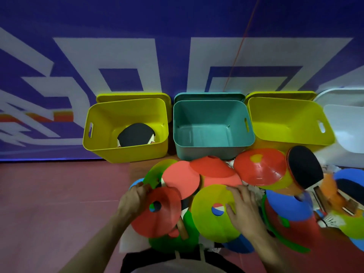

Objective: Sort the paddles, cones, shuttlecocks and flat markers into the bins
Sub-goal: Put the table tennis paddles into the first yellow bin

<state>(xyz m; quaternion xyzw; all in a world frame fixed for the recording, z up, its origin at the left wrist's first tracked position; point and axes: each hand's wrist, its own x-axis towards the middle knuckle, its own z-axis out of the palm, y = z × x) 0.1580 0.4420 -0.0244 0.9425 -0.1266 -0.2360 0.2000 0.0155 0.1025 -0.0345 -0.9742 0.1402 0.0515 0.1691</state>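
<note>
**A:** Checking sort progress; four bins in a row against the blue wall. Left yellow bin (126,148) holds one black-faced paddle (136,135), maybe a second under it, can't confirm; teal bin (213,149) shows only bare bottom; right yellow bin (291,138) shows nothing inside from this angle; white bin (346,134) is cut by the frame edge, contents unclear.

**B:** So barely started?

**A:** My read, yes; nearly everything sits in one heap on the red floor (49,194) just in front of the bins. Red disc cones, a yellow disc cone (214,213), green and blue ones, overlapping; another black-faced paddle (306,170) leans on the pile at right, near the right yellow bin; white feathered shuttlecock (331,220) at far right, blurred; a wooden paddle handle (182,230) pokes out under the red cones. Flat markers vs cones: can't separate them reliably here.

**B:** Hands?

**A:** Left hand (134,200) has fingers curled over the far rim of a red disc cone (157,213), gripping it; right hand (242,209) lies on the yellow disc cone, fingers spread and fairly straight, thumb near its centre hole; pressing or steadying, not clamped as far as I can tell.

**B:** Left to do?

**A:** Judging by the layout: all cones, markers, shuttlecocks, and the remaining paddles; three bins yet to get a category.
</note>
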